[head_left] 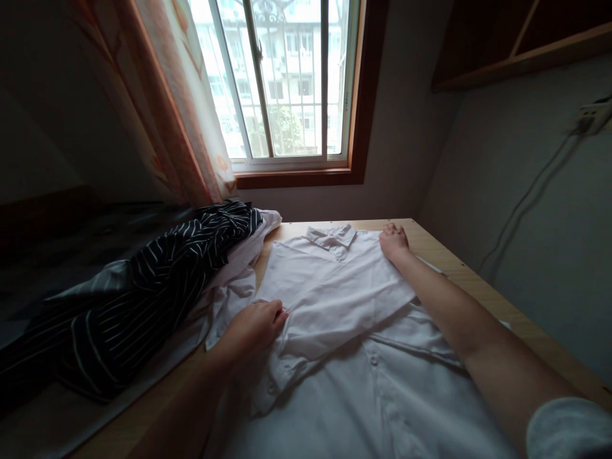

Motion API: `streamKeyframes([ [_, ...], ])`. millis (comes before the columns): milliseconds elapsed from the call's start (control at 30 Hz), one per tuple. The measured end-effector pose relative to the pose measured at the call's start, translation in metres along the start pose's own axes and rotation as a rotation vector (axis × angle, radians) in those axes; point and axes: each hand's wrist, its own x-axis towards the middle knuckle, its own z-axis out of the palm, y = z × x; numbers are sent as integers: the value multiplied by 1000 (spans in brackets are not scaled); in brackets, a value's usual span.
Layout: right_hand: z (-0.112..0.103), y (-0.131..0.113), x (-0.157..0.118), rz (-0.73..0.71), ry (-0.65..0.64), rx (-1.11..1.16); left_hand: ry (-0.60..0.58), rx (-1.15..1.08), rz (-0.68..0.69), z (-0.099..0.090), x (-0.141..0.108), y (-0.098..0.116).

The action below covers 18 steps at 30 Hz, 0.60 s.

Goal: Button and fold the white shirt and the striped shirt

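Observation:
A white button-up shirt (329, 280) lies spread on a wooden tabletop, its collar at the far end. One sleeve is laid slantwise across the front, and its buttoned cuff (282, 376) rests near me on the left. My left hand (262, 322) is closed on the shirt's left edge beside that sleeve, thumb and fingers pressed together. At the far right shoulder, my right hand (394, 241) has its fingers curled on the fabric. The lower front with a row of buttons (373, 360) spreads toward me.
Black-and-white striped clothing (176, 274) is heaped on the left, over more white cloth (234, 287). The wooden tabletop (459, 280) meets the wall on the right. A window (287, 89) with a curtain (167, 95) stands behind. A cable (526, 191) hangs from a socket (593, 118).

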Motion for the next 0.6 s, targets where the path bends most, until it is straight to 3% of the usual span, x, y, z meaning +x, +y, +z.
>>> streamKeyframes([
  [100,12,-16,0,-85,-30,53,-3,10,8,0,0,1],
  [233,26,-23,7,-67,-109,106,-2,10,-7,-1,-1,1],
  [400,26,-20,19,4,-236,157,-21,-4,-13,-3,-1,1],
  [600,24,-24,29,51,-226,166,-24,9,-13,-3,-2,2],
])
